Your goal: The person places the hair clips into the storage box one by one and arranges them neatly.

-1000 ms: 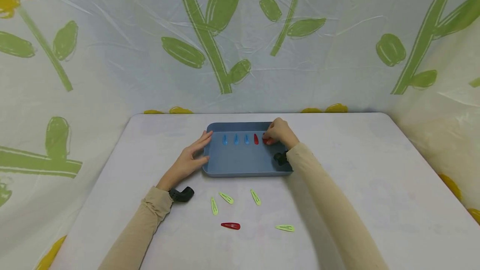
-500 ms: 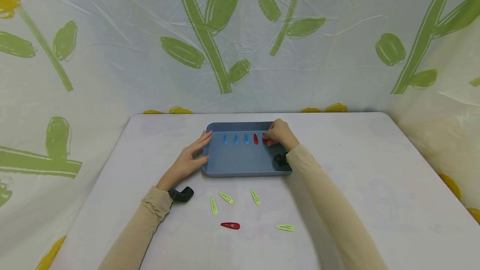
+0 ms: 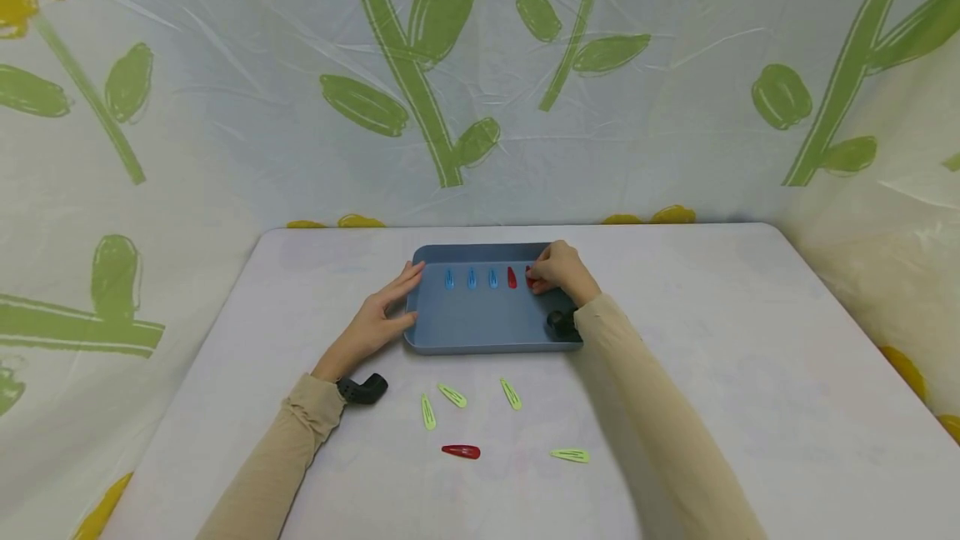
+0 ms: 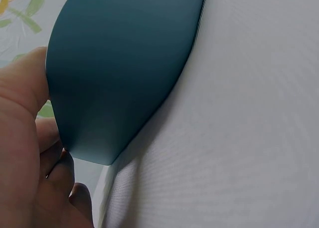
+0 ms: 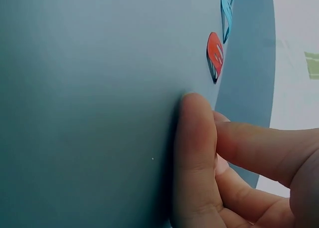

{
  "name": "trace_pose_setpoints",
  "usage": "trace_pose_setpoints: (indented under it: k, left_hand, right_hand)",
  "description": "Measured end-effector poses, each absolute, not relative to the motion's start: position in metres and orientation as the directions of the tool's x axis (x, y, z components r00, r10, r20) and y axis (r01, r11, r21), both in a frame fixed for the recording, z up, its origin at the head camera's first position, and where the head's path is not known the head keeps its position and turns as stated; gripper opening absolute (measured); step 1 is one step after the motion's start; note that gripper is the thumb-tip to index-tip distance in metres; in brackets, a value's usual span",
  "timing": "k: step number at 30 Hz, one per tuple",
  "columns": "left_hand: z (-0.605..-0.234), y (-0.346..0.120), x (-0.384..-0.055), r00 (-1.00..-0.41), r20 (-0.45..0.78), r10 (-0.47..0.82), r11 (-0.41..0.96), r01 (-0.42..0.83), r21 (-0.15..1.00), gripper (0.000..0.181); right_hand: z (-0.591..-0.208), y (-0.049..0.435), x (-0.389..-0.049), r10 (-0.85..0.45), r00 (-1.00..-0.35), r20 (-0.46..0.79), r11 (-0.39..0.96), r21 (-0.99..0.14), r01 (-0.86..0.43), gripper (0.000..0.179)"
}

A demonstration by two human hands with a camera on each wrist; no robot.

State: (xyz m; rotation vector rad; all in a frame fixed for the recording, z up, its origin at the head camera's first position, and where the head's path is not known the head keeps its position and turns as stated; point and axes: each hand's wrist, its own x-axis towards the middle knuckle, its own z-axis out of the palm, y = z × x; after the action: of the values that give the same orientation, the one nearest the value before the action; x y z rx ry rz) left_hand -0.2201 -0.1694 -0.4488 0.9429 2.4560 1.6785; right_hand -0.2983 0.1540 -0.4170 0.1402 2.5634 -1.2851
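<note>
My left hand (image 3: 369, 325) rests against the left side of a blue-grey tray (image 3: 480, 322), thumb and fingers spread along its rim. Seen from the left wrist, the thumb lies right at the tray wall (image 4: 119, 78). Over the tray's back right part, my right hand (image 3: 561, 268) pinches a red snap hair clip (image 3: 528, 277), mostly hidden by the fingers. Left of it in the same row lie another red hair clip (image 3: 512, 277) and three blue hair clips (image 3: 472, 278). The right wrist view shows the lying red clip (image 5: 215, 57) just beyond the fingertips.
In front of the tray, several light green hair clips (image 3: 511, 394) lie scattered on the white table (image 3: 750, 373). One more red hair clip (image 3: 461, 452) lies among them. A flower-patterned sheet (image 3: 675, 123) hangs behind the table.
My right hand has shifted slightly toward the front at the same red hair clip, and a bit more of the clip shows. The left hand and tray stay nearly still.
</note>
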Motion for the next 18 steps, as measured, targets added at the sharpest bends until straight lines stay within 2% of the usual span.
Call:
trace_pose_setpoints:
  k: [18]
  left_hand:
    - [-0.4488,-0.1709,-0.2198,-0.817,0.3,0.493,0.246,0.461,0.852,0.064]
  right_hand:
    - [-0.417,0.1558,-0.2965,-0.038,-0.957,-0.288,0.577,-0.788,0.215,0.009]
